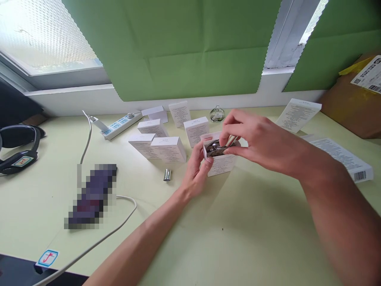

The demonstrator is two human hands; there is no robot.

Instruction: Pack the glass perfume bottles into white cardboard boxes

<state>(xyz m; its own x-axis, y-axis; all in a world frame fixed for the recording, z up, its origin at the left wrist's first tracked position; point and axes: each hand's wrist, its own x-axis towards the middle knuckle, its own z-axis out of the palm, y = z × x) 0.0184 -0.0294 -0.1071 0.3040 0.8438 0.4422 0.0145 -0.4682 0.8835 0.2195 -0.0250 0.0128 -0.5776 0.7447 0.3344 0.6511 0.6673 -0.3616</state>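
Note:
My left hand (196,169) grips the left side of a small white carton (222,163) that stands open on the pale green table (238,230). My right hand (253,137) is above the carton's mouth, fingers pinched on the silver neck of a glass bottle (216,148) that sits partly inside the carton. A small silver cap (167,174) lies on the table just left of my left hand.
Several closed white cartons (168,149) stand behind, with a round glass bottle (217,114) near the wall. A power strip (120,125) and its white cable (89,248) lie left, beside a blurred dark object (92,196). Flat cartons (342,157) and a cardboard box (354,99) are right.

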